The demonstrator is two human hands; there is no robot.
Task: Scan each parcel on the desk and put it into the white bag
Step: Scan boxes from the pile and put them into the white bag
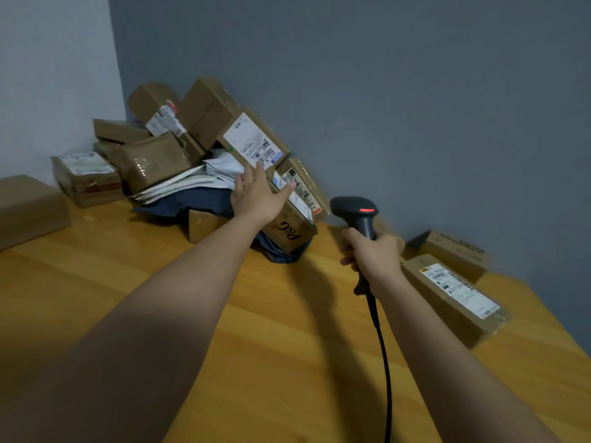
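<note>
Parcels, mostly brown cardboard boxes with white shipping labels, are heaped in the corner of the yellow wooden desk (128,282) against the grey wall (383,91), with some flat white mailers (179,183) and a dark blue soft package (192,203) wedged under them. The left hand (256,193) reaches into the heap with fingers straight and spread, gripping nothing; its fingertips lie at the lower edge of the tilted brown box with the large white barcode label (252,139), though contact is hard to confirm. Just below sits a brown box printed with black lettering (287,231). The right hand (374,254) is wrapped round the handle of the black corded handheld scanner (355,212), whose red light glows on the head, pointed toward the pile. Two more long brown labelled boxes (454,298) lie apart on the right side of the desk, and a plain brown box (28,209) rests at the far left. The white bag is not in view, so what has gone in cannot be told. Judging by the number of parcels left on the desk, most of the job remains: this looks like the pick-up before one scan
</note>
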